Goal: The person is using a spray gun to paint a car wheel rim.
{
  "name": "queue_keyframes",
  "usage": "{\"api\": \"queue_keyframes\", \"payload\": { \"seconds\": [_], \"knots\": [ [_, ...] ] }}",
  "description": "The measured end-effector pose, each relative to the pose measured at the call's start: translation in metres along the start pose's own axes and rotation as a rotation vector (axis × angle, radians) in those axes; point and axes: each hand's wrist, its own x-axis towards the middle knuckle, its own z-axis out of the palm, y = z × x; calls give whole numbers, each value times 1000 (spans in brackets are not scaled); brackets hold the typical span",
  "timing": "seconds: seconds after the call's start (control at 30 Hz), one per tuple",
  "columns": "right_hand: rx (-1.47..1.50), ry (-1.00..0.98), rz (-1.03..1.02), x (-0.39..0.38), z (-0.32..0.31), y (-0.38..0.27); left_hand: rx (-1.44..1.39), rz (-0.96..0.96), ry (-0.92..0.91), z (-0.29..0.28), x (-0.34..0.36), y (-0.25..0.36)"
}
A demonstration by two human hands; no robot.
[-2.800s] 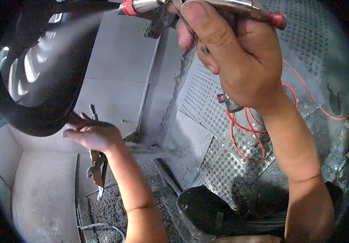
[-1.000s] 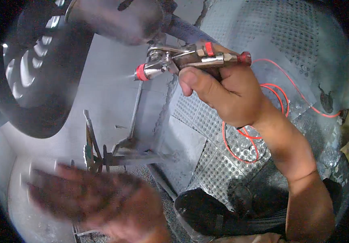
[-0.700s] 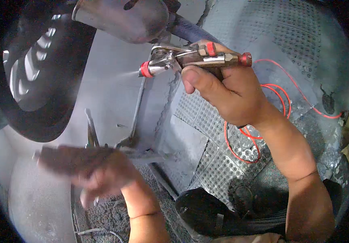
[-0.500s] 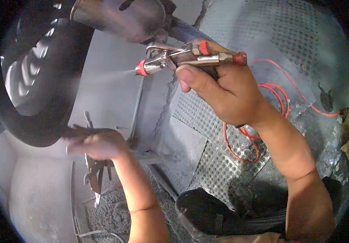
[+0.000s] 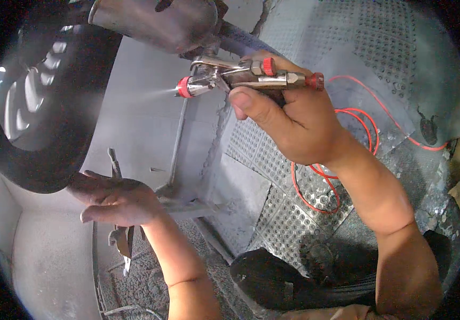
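A mat dotted with small round bumps or holes (image 5: 294,229) fills much of the center and right of the frame, dull with grey dust in its upper part and shinier lower down. A large black curved panel (image 5: 62,154) takes up the upper left; its face carries bright streaks of reflected light. A dark-clad leg (image 5: 320,290) lies across the bottom, right of center.

The right hand (image 5: 307,120), right of center, has its fingers wrapped around a metal spray gun (image 5: 227,77) in the upper middle, the thumb lying along the near side. The left hand (image 5: 118,200), left of center, is turned palm up with fingers stretched out and spread a little; their tips reach the lower edge of the panel, but whether they touch it I cannot tell.

A dull metal cup (image 5: 152,24) sits above the spray gun, cut off by the top of the frame. A thin orange-red hose (image 5: 434,149) loops over the mat behind the right forearm. A narrow metal tool (image 5: 123,245) is partly hidden behind the left hand.

Pale mist (image 5: 144,100) fans leftward from the nozzle toward the panel. Smallest are a red ring (image 5: 184,87) at the nozzle and two red knobs (image 5: 315,81) toward the back of the gun.
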Motion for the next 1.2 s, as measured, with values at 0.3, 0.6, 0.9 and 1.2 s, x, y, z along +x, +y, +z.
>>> {"api": "queue_keyframes", "payload": {
  "seconds": [0.3, 0.6, 0.9, 1.2],
  "knots": [
    [-7, 18, 13, -2, -5, 4, 569, 31, 511, 18, 4, -12],
    [-95, 59, -28, -3, -9, 7, 549, 29, 517, 19, 4, -19],
    [-219, 89, -18, -3, -10, 0, 397, -87, 629, -23, 7, -41],
    [288, -23, 149, -3, -9, -9, 449, -43, 720, 57, 3, -6]
  ]
}}
